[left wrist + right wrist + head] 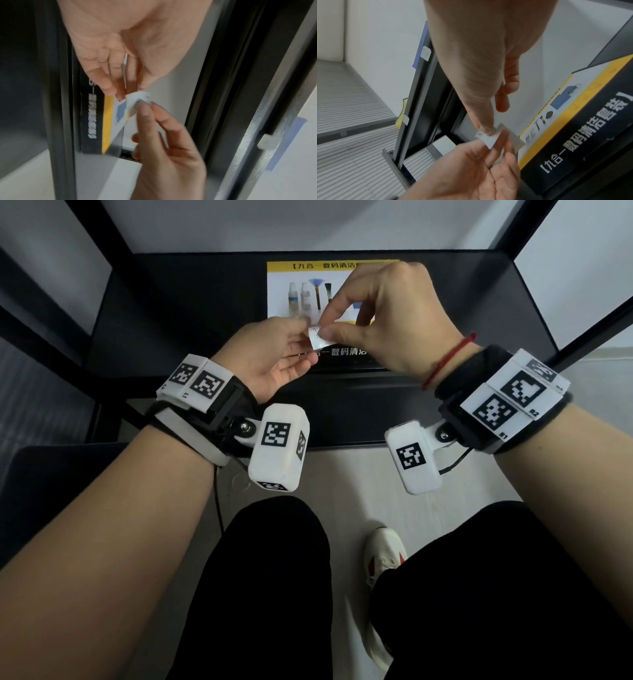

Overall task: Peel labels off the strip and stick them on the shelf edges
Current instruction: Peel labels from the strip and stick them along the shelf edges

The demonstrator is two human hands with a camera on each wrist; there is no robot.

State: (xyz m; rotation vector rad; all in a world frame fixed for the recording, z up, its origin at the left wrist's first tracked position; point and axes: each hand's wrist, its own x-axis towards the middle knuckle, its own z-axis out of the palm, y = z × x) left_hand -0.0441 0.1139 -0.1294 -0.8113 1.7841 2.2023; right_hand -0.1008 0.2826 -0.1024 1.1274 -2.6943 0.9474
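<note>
My left hand [306, 338] pinches a small white label strip [315, 339] between thumb and fingers, in front of the black shelf [342, 422]. My right hand [324, 331] meets it from the right, its thumb and forefinger pinching a white label [138, 98] at the strip's end. In the right wrist view, the right hand [489, 130] nips the curled label [488, 139] above the left palm [471, 173]. In the left wrist view, the strip [124, 73] shows edge-on between the left hand's [130, 92] fingers.
A yellow, white and black product box [301, 289] lies flat on the shelf behind my hands. Two white labels [426, 54] [405, 119] sit on a black frame bar to the left. My knees and a white shoe [383, 556] are below, on pale floor.
</note>
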